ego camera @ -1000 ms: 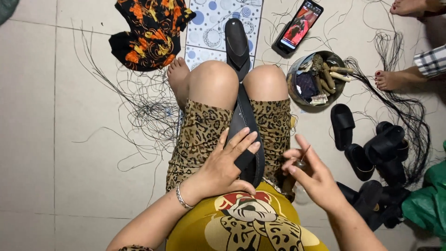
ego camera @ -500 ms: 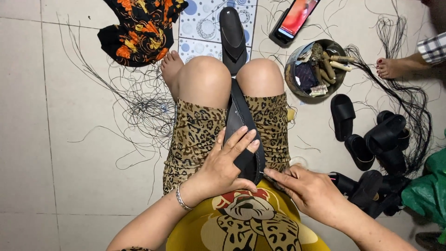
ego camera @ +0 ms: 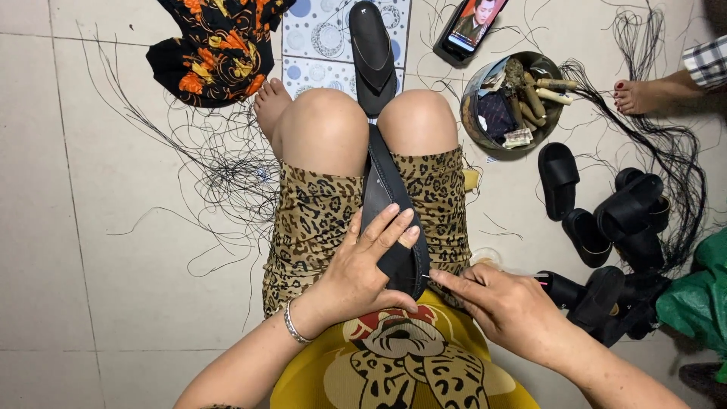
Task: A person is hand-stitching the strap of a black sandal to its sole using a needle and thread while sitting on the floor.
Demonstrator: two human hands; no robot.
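Left hand [ego camera: 363,269] is pressed flat, fingers spread, on a black sandal sole [ego camera: 390,204]; right hand [ego camera: 503,307] is pinched together at its edge.

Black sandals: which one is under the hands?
The black sole lying along the lap, pressed by the left hand; the other sandals lie on the floor.

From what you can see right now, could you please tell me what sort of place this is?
Probably a home floor used as an informal sandal-making spot. The person sits on pale floor tiles, the left hand pressing a black sandal sole on the lap, with finished black sandals and loose black thread lying around.
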